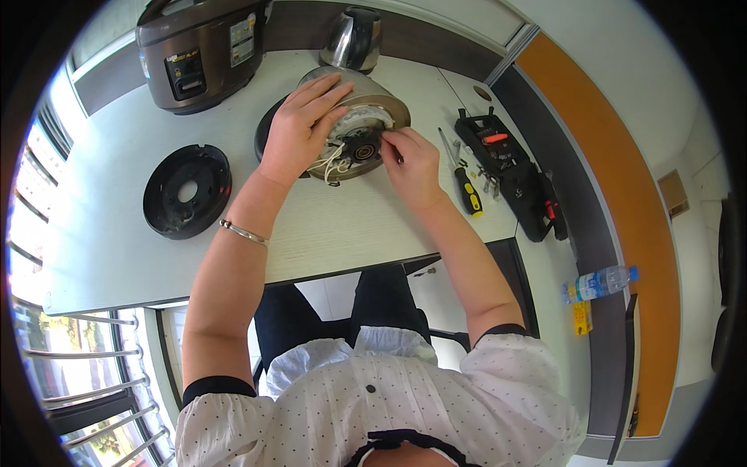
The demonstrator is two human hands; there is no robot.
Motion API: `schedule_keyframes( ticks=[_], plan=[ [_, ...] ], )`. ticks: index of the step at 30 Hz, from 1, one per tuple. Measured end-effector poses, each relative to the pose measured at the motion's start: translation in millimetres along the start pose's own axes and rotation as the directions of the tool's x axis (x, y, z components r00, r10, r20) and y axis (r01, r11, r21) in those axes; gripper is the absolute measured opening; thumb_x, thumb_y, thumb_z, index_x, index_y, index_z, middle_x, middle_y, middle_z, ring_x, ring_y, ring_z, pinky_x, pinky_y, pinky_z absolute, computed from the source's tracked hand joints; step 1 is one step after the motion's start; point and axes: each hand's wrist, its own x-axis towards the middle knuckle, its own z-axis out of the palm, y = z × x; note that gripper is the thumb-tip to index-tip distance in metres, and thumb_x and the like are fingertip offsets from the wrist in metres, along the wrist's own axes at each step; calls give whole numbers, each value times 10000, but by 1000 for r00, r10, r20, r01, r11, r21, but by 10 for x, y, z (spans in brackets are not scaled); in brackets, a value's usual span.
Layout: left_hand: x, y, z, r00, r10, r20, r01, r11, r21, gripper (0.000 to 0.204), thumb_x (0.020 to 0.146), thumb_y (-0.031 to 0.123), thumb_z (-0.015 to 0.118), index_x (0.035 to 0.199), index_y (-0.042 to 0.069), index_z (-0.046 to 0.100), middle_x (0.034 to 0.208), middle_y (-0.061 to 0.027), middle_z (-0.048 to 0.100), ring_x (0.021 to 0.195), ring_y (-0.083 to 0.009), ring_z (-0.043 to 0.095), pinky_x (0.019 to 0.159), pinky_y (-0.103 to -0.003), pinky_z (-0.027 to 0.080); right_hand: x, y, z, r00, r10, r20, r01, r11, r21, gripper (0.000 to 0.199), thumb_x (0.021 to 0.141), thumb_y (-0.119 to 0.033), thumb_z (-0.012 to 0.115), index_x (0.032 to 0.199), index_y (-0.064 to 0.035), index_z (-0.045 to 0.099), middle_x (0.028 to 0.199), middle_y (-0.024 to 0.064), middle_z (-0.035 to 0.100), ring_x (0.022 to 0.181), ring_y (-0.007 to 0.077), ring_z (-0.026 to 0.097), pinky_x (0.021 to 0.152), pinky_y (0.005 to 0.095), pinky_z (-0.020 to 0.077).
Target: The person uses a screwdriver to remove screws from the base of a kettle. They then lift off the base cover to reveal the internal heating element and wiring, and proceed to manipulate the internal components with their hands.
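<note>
Here, left hand (302,124) steadies upturned kettle (372,109); right hand (411,162) probes its wiring (333,162).

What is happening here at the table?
A seated person works on an upturned cooker body on the table. The left hand steadies it from above; the right hand pinches at its open underside, near loose white wires. A black base cover lies left, a screwdriver and tool case right.

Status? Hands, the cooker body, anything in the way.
Left hand flat on upturned cooker body, steadying. Right hand pinching at its wired underside. Screwdriver beside right hand; black base cover off left. Nothing blocking.
</note>
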Motion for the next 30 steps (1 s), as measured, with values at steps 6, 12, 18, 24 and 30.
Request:
schedule_keyframes(
  ticks=[6, 12, 18, 24, 30],
  plan=[
    [4, -10, 2, 1000, -15, 4, 15, 1000, -26, 293, 822, 107, 688, 1114, 85, 684, 1163, -125, 648, 1092, -297, 601, 920, -377, 487, -12, 33, -2, 999, -44, -7, 44, 999, 24, 145, 722, 23, 703, 857, 4, 653, 784, 109, 624, 617, 270, 616, 560, 344, 516],
    [13, -1, -8, 1000, -11, 16, 12, 999, -31, 286, 822, 100, 687, 1107, 71, 683, 1171, -125, 646, 1083, -303, 602, 909, -375, 488, -62, -39, 54, 993, 101, -64, -94, 990, 107, 99, 766, 24, 689, 860, 23, 656, 777, 117, 627, 600, 236, 607, 545, 310, 499],
    [21, 6, -5, 999, -37, 29, 38, 998, -53, 285, 834, 81, 673, 1117, 50, 672, 1176, -131, 643, 1074, -314, 604, 909, -370, 483, -128, -45, 71, 920, 388, -55, -340, 859, 383, 72, 833, 11, 681, 902, 34, 679, 778, 64, 638, 617, 95, 580, 558, 219, 461],
    [18, 14, -39, 991, -104, 85, 111, 990, -83, 276, 878, 30, 612, 1151, 9, 654, 1236, -131, 629, 1138, -256, 596, 978, -313, 437, -278, 76, -202, 851, 523, -36, -488, 816, 309, 74, 797, -33, 700, 838, 28, 688, 736, 114, 643, 603, 183, 616, 559, 274, 486],
    [29, 8, -68, 992, -106, 72, 111, 991, -78, 278, 873, 45, 632, 1149, 46, 666, 1218, -127, 635, 1108, -272, 607, 940, -326, 468, -517, 395, -690, 800, 599, 40, -598, 801, -43, 112, 776, -98, 697, 821, 4, 701, 782, 150, 673, 650, 269, 651, 617, 349, 508]
  ],
)
